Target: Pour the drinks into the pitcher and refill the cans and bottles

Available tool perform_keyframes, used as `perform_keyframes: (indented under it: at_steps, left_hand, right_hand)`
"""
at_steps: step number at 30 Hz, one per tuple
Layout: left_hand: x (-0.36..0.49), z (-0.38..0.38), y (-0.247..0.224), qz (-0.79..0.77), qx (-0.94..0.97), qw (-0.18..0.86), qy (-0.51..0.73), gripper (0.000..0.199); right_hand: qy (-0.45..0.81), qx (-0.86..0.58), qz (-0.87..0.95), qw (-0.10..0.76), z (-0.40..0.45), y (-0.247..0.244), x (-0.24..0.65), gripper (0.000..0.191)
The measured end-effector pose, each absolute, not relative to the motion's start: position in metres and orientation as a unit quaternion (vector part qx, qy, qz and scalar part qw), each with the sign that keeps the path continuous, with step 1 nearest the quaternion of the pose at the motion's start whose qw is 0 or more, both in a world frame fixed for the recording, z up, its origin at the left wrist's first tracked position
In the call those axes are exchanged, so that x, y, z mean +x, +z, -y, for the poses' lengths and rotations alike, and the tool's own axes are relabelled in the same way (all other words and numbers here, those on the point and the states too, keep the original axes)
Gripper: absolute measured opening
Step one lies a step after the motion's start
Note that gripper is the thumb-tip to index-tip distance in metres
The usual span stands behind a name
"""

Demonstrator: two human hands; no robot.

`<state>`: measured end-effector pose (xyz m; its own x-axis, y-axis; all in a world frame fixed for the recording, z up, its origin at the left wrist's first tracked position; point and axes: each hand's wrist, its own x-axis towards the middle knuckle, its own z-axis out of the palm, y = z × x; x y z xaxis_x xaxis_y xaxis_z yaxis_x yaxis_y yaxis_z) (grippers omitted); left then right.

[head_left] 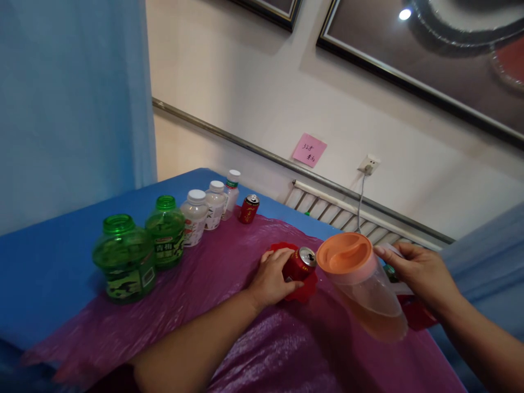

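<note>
My left hand [273,279] is wrapped around a red drink can [300,266] with an opened top. The can leans slightly to the right over a red scalloped dish [305,293]; whether it touches the dish's bottom is hidden. My right hand [423,273] grips the handle of a clear plastic pitcher [370,305] with an orange lid [344,254]. Brownish liquid lies in the pitcher's lower part. The pitcher is tilted, its lid end close to the can's top. No stream of liquid shows between them.
Left of my hands stand two open green jugs [123,262], several white-capped bottles [195,218] and another red can [249,209]. A purple plastic sheet [229,262] covers part of the blue table [53,245]. Behind are a radiator [319,204] and a plugged-in cable [361,202].
</note>
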<state>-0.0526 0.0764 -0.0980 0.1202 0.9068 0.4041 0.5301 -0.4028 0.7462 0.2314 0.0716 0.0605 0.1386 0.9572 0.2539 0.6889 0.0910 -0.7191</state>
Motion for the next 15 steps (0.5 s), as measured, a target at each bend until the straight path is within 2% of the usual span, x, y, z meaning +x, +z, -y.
perform_keyframes:
  at_steps: [15]
  left_hand:
    - [-0.0523,-0.0763,-0.0985,-0.498,0.715,0.220,0.440,0.070]
  right_hand:
    - [0.170,-0.650,0.638,0.377,-0.0716,0.0612,0.2287,0.056]
